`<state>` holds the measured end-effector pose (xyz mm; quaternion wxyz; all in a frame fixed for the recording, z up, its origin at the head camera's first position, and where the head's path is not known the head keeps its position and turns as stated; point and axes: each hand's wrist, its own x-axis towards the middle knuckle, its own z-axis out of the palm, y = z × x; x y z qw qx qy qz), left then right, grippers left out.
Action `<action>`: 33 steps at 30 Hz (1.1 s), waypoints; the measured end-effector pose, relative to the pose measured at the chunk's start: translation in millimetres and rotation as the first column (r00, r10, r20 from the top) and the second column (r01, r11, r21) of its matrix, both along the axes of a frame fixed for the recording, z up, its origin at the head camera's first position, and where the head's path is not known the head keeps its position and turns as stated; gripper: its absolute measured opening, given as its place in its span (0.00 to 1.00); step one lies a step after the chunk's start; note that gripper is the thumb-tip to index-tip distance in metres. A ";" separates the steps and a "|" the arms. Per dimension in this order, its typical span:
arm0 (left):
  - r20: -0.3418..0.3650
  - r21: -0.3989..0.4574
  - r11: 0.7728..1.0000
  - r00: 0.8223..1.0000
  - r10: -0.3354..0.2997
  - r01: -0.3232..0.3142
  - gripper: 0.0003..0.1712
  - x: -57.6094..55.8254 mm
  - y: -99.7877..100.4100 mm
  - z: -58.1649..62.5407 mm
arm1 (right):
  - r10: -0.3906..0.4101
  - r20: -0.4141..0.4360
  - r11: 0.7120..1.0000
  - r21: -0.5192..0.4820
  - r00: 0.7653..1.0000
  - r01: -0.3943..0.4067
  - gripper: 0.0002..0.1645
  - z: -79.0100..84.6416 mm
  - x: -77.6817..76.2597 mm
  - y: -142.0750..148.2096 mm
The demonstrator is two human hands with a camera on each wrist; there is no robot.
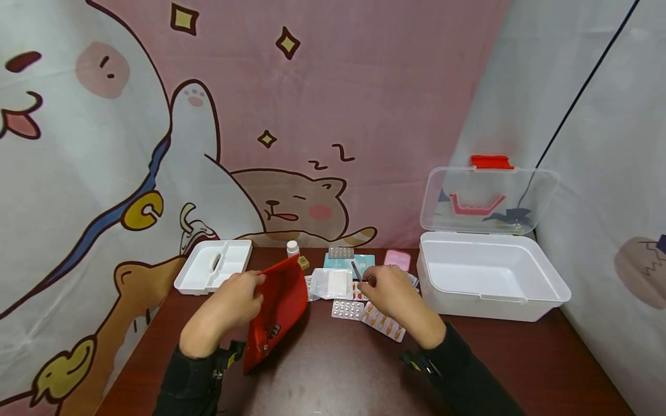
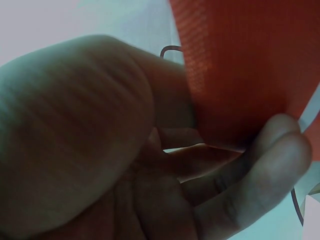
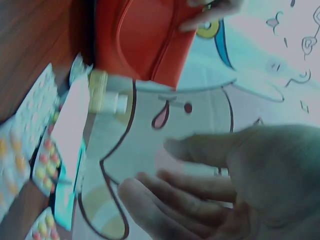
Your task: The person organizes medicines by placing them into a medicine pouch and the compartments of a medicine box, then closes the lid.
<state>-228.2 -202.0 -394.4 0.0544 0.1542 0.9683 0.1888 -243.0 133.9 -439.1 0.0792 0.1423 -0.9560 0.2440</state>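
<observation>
My left hand [image 1: 236,297] grips the edge of a red pouch [image 1: 281,300], which stands tilted up from the table. Close up in the left wrist view, thumb and fingers [image 2: 280,155] hold the pouch's red fabric [image 2: 240,70]. My right hand [image 1: 392,294] hovers over a group of medicine packs. In the right wrist view its thumb and fingers [image 3: 145,200] stand apart, nothing between them. By its fingertips in the head view is a thin grey metal tool [image 1: 356,270], over a teal packet [image 1: 367,261]. Below lie blister packs of capsules [image 1: 384,321] and of white tablets [image 1: 347,309].
A white box [image 1: 494,309] with its clear lid [image 1: 489,199] raised stands at the right. At the back left lies a white divided tray [image 1: 236,254]. A small white-capped bottle [image 1: 293,248], a clear packet [image 1: 333,284] and a pink case [image 1: 398,259] are on the table.
</observation>
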 end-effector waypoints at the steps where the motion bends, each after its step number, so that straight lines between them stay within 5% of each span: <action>1: 0.003 0.004 1.000 1.000 0.003 -0.003 0.27 0.0 0.1 -0.4 | 0.008 0.002 1.000 0.018 1.000 -0.008 0.06 -0.8 0.1 4.9; 7: 0.003 0.007 1.000 1.000 0.001 -0.001 0.27 0.6 -0.3 -0.7 | 0.075 0.057 0.991 0.108 0.996 -0.081 0.10 -10.8 0.9 25.4; 12: 0.005 0.015 1.000 1.000 0.004 -0.004 0.27 0.6 -0.2 -0.4 | 0.017 0.206 0.982 0.181 0.978 -0.055 0.22 -22.8 0.2 29.9; 17: 0.004 0.009 1.000 1.000 0.003 -0.003 0.26 0.6 -0.5 -2.0 | -0.010 0.314 0.964 0.257 0.949 -0.075 0.21 -34.8 -1.1 30.6; 24: 0.003 0.012 1.000 1.000 -0.002 0.002 0.26 1.1 -0.4 -0.4 | -0.015 0.306 0.948 0.307 0.952 -0.083 0.13 -48.0 -4.1 30.0; 33: 0.006 0.016 1.000 1.000 -0.004 0.003 0.26 0.4 -0.4 -0.1 | -0.028 0.307 0.945 0.318 0.951 -0.076 0.14 -52.1 -7.0 27.2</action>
